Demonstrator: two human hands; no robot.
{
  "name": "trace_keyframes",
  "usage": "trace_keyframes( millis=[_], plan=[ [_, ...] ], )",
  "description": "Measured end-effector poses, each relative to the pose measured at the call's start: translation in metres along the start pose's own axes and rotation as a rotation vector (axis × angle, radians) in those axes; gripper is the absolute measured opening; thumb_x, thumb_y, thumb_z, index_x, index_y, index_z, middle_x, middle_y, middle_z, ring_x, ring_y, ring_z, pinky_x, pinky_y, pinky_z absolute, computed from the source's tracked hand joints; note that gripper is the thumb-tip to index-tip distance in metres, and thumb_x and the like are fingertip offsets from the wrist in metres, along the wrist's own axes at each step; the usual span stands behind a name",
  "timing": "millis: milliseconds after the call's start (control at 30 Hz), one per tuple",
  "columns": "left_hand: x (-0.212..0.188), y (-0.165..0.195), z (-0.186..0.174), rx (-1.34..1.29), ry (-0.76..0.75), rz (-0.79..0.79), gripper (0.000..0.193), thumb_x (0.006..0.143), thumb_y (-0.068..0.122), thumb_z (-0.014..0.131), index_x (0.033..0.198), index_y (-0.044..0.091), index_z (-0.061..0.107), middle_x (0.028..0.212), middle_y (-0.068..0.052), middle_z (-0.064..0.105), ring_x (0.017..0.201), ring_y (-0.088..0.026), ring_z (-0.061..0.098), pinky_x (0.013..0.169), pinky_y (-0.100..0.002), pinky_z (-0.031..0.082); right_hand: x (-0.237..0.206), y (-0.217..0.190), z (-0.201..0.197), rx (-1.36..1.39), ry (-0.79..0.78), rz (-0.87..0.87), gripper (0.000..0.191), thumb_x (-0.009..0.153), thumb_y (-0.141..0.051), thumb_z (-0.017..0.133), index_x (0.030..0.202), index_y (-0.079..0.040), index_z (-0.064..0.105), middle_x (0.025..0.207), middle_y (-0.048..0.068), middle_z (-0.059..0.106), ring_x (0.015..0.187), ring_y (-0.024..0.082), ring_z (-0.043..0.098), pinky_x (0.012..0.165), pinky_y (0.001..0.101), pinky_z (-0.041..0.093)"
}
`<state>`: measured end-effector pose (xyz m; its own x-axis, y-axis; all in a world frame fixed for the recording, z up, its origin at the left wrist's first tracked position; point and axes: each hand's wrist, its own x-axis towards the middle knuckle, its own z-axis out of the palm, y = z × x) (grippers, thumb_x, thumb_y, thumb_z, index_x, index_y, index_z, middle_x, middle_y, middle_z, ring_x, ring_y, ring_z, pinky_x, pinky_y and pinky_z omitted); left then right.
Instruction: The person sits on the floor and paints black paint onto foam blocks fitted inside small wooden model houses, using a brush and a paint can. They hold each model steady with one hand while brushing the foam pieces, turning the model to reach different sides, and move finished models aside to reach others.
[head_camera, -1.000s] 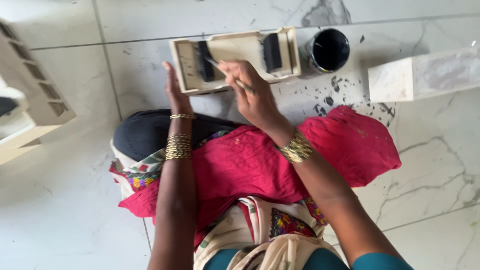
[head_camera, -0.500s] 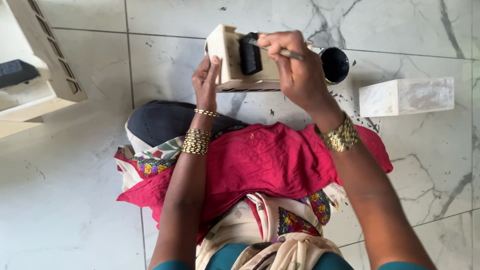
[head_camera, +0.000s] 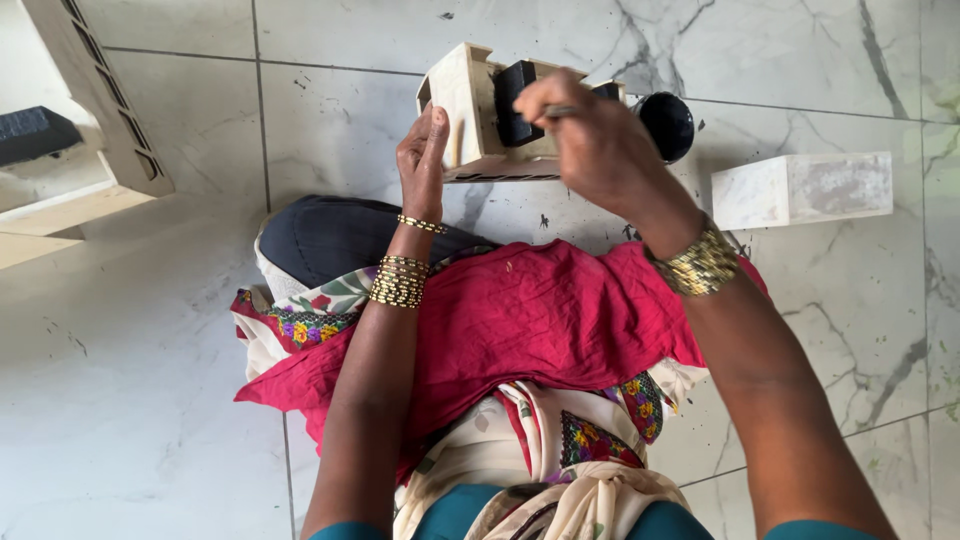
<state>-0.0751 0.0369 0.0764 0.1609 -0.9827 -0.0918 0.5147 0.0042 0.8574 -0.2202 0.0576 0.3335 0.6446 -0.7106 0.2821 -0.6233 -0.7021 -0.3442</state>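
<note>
Tilted further upright, wooden box (head_camera: 470, 120) (left fingers (head_camera: 425, 150) steadying, right fingers (head_camera: 590, 130) gripping brush (head_camera: 560, 111)) over marble floor (head_camera: 180, 400).

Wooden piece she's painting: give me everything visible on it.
The wooden piece is a pale, unfinished-looking box-like frame, tipped up on edge on the marble floor. Raised blocks on its upper face are painted black; a slotted strip shows along its lower edge. The left hand steadies its near side with flat fingers. The right hand covers its middle, its grip closed on a thin brush. A black paint pot sits just behind it.
</note>
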Motion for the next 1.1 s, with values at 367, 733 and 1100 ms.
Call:
trace_keyframes(
  millis=[367,733,1100],
  plan=[
    [0.001,-0.009,-0.004,-0.030,0.003,0.012,0.072,0.100,0.046,0.065,0.141,-0.013,0.055,0.137,-0.018,0.066,0.126,-0.017,0.058,0.109,-0.032,0.045,-0.014,0.000,-0.006,0.067,0.041,-0.002,0.026,0.103,0.020,0.042,0.112,-0.004,0.045,0.117,0.016,0.070,0.113,0.027,0.074,0.093,0.0312,0.067],
    [0.000,-0.008,-0.004,-0.056,-0.029,0.038,0.074,0.101,0.046,0.066,0.142,-0.014,0.055,0.136,-0.018,0.065,0.125,-0.017,0.057,0.108,-0.031,0.045,-0.015,-0.011,-0.008,0.131,0.038,0.062,0.023,0.105,0.019,0.050,0.113,-0.002,0.043,0.119,0.016,0.070,0.119,0.029,0.073,0.094,0.0368,0.063],
    [0.003,-0.009,-0.005,-0.046,0.019,-0.046,0.073,0.099,0.048,0.064,0.140,-0.013,0.058,0.127,-0.017,0.070,0.117,-0.017,0.061,0.101,-0.030,0.049,-0.017,-0.011,-0.010,0.132,-0.031,0.058,0.028,0.097,0.022,0.049,0.110,-0.002,0.046,0.118,0.016,0.070,0.111,0.027,0.074,0.094,0.0346,0.063]
  ],
)
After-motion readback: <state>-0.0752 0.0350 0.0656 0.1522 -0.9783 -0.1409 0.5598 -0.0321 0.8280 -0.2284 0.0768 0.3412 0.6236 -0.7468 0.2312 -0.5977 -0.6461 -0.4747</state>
